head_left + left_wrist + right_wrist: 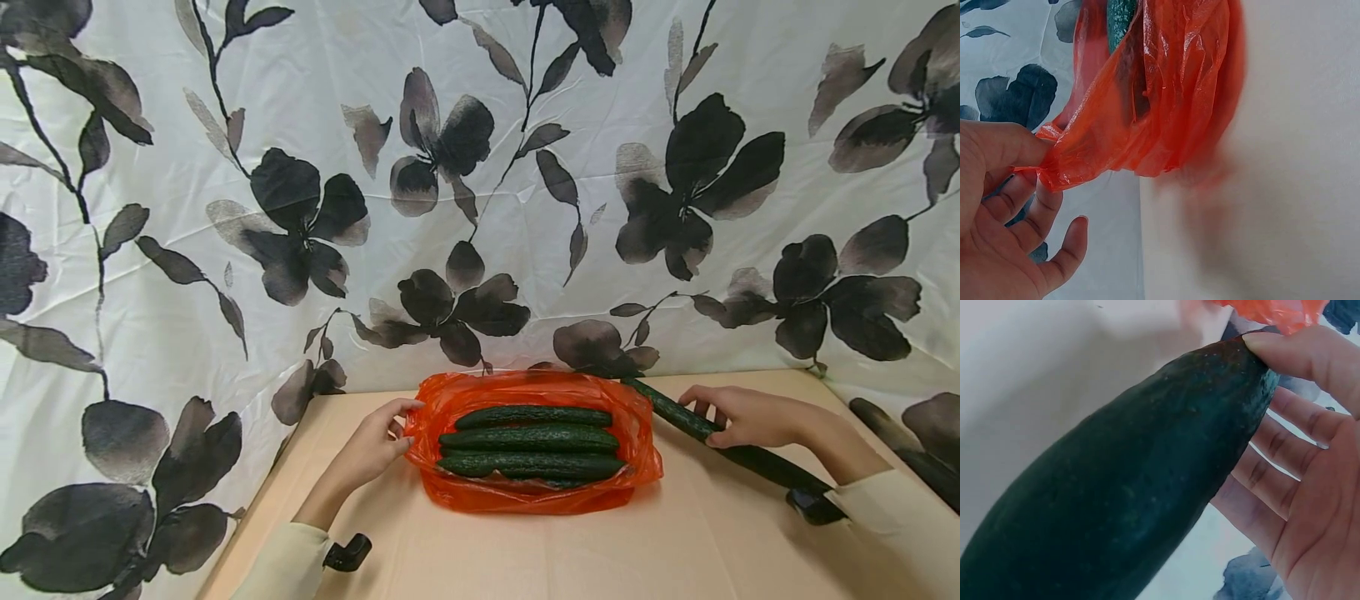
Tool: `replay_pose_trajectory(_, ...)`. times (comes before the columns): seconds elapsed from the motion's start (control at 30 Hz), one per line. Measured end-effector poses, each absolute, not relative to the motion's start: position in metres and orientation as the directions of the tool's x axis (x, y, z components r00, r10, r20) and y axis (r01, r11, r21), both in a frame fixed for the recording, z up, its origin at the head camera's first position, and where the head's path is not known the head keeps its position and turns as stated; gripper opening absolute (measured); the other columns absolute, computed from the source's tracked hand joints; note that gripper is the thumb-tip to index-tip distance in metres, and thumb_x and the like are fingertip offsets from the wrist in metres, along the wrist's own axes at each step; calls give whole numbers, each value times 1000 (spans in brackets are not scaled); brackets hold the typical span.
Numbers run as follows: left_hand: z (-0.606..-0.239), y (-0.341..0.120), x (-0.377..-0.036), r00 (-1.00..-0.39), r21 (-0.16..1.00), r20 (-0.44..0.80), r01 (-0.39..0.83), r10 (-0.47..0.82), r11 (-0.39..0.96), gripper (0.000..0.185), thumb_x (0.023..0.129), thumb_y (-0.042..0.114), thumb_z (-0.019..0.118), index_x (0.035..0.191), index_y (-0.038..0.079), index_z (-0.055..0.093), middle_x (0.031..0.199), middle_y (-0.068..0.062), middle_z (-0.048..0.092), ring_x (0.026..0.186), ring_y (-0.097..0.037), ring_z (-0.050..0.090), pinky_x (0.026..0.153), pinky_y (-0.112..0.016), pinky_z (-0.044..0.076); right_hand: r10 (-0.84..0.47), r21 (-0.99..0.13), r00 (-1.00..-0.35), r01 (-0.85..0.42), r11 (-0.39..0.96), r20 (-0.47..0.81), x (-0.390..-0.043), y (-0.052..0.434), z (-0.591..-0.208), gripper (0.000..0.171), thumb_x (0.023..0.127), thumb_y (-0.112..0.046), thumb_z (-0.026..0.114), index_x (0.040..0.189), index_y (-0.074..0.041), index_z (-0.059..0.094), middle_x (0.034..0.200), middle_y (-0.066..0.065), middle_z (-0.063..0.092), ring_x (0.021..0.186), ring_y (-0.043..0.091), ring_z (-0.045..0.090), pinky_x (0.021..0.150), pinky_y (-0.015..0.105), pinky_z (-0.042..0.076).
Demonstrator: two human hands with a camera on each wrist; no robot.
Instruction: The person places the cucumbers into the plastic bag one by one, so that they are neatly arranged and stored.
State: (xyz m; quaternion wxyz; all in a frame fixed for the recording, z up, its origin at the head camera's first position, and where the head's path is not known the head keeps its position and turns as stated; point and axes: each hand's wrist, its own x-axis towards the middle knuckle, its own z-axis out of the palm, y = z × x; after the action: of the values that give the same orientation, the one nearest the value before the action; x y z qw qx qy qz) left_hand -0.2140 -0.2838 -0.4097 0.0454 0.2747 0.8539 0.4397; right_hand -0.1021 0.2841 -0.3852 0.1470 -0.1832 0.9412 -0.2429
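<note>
In the head view an orange-red plastic bag (540, 498) lies at the middle of the table, its opening facing up. Several dark green cucumbers (528, 438) lie side by side inside it. My left hand (375, 446) pinches the bag's left edge between thumb and fingers; the left wrist view shows the thin plastic (1094, 150) pulled taut. To the right of the bag, my right hand (757, 417) grips a long cucumber (776, 468) from above. That cucumber slants, its far end close by the bag's upper right corner. In the right wrist view the cucumber (1122, 469) fills much of the frame.
A light tan tabletop (540, 558) spreads under everything. Behind it hangs a white cloth (570, 250) with dark floral prints. Black wrist devices show at both sleeves, the left one (348, 552) close over the table and the right one (816, 506) beside the cucumber's near end.
</note>
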Motion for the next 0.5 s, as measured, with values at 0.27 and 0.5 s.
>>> replay_pose_trajectory(0.27, -408, -284, -212, -845, 776, 157, 425, 511, 466, 54, 82, -15, 63, 132, 5, 61, 113, -14, 59, 74, -21, 56, 54, -24, 46, -418, -481, -897, -306, 821, -143, -106, 280, -372, 57, 88, -22, 76, 136, -3, 50, 114, 5, 61, 90, 11, 60, 77, 33, 55)
replay_pose_trajectory(0.5, -409, -285, -212, -842, 778, 154, 426, 518, 461, 54, 82, -16, 63, 132, 4, 60, 113, -14, 59, 74, -20, 56, 55, -24, 47, -428, -464, -893, -323, 825, -138, -112, 279, -359, 56, 91, -22, 73, 139, -8, 48, 115, 4, 62, 95, 15, 62, 79, 34, 54)
